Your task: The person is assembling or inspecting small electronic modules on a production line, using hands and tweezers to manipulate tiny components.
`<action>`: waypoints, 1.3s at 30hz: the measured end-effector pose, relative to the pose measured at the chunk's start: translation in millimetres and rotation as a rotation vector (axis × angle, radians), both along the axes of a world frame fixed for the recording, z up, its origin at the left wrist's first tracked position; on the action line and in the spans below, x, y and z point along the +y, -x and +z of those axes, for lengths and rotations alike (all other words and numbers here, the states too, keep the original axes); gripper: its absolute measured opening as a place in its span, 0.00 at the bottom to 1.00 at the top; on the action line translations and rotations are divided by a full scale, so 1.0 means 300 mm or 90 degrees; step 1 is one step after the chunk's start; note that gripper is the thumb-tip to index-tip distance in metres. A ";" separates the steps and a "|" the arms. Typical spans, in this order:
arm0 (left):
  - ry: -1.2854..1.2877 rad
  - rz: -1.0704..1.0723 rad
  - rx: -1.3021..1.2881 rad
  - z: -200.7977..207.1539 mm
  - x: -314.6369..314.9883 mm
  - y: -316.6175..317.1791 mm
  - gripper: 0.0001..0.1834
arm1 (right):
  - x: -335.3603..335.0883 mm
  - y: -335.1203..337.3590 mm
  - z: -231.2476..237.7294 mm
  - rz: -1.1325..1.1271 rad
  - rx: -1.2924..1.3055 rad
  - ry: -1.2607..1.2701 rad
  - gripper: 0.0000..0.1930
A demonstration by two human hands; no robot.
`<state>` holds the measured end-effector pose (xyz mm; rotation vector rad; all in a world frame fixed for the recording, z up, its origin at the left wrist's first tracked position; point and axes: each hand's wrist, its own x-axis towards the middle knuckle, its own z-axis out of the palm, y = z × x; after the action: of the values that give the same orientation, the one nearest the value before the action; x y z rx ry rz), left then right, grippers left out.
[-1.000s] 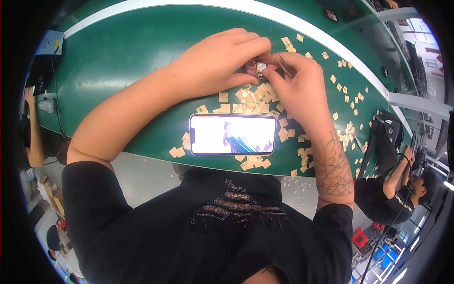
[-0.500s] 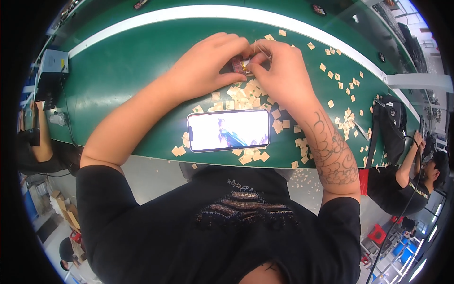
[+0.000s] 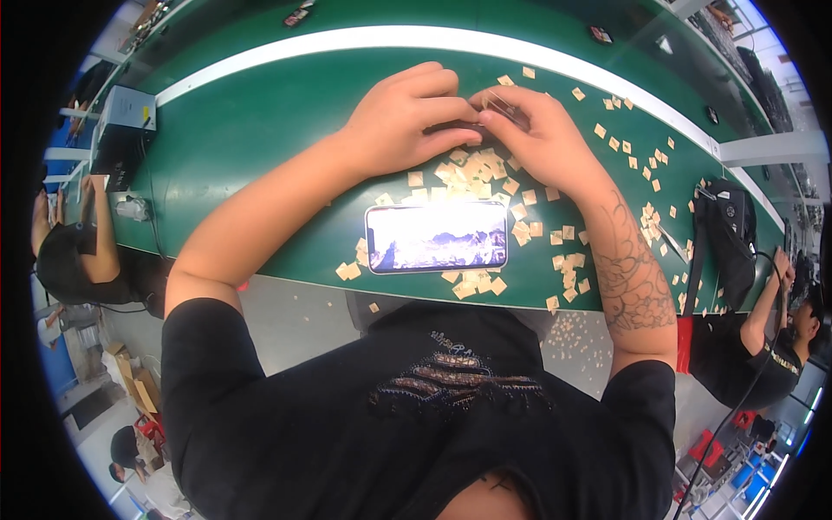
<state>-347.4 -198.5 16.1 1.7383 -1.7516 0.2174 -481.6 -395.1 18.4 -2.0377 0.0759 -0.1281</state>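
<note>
We see the left hand (image 3: 406,113) with its fingers curled and the thumb below them; a small dark piece (image 3: 439,128) shows in that gap, mostly hidden, so we cannot tell its heading or whether it is gripped. Right of those fingertips, the right hand (image 3: 542,130) pinches a slim tweezers-like tool (image 3: 503,105), its long axis seemingly slanting from the palm up and left; we cannot make out its tip. Nearer us than both hands' fingers, a smartphone (image 3: 438,238) lies lengthwise left to right beyond pale square tabs (image 3: 468,176).
</note>
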 end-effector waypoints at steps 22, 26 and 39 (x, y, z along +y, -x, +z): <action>-0.021 0.276 0.298 -0.017 -0.298 -0.290 0.13 | -0.113 -0.153 -0.117 -0.260 -0.369 0.216 0.14; 0.002 0.314 0.122 -0.068 -0.303 -0.380 0.18 | -0.093 -0.098 -0.044 -0.227 -0.241 0.075 0.10; 0.055 0.547 0.080 -0.077 0.066 -0.715 0.36 | -0.103 -0.130 -0.007 -0.082 -0.275 0.227 0.12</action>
<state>-132.9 -178.8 -7.0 2.2779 -0.8013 0.5190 -442.6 -425.9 16.3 -2.3111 -0.0926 -0.7010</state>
